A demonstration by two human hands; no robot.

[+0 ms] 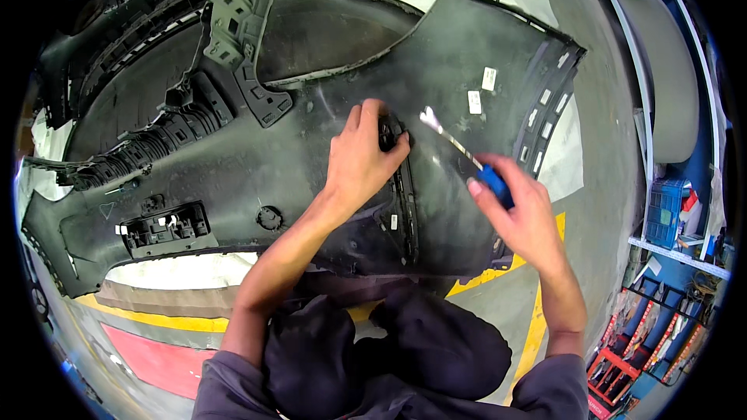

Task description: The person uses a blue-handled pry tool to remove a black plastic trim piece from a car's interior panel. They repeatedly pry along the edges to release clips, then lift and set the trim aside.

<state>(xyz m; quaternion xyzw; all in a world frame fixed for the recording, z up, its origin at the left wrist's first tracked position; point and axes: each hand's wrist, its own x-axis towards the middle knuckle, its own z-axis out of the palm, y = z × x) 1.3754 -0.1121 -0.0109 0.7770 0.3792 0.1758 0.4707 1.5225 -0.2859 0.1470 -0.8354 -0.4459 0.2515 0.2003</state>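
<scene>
A large black car bumper cover (443, 70) lies in front of me with its inner side up. My left hand (362, 152) is at its middle, thumb and fingers closed round a small black plastic piece (387, 134) at the far end of a narrow raised strip (406, 210). The fingers partly hide that piece. My right hand (517, 206) grips the blue handle of a fork-tipped clip remover (459, 148). Its metal shaft points up and left over the bumper, and the pale forked tip is just right of my left hand, apart from it.
A grey-green slotted bracket (233, 12) and a ribbed black part (171, 128) lie across the bumper's far left. White labels (475, 102) sit at its right. A shelf rack (642, 109) with a blue crate (665, 210) and a red rack (622, 365) stand at the right.
</scene>
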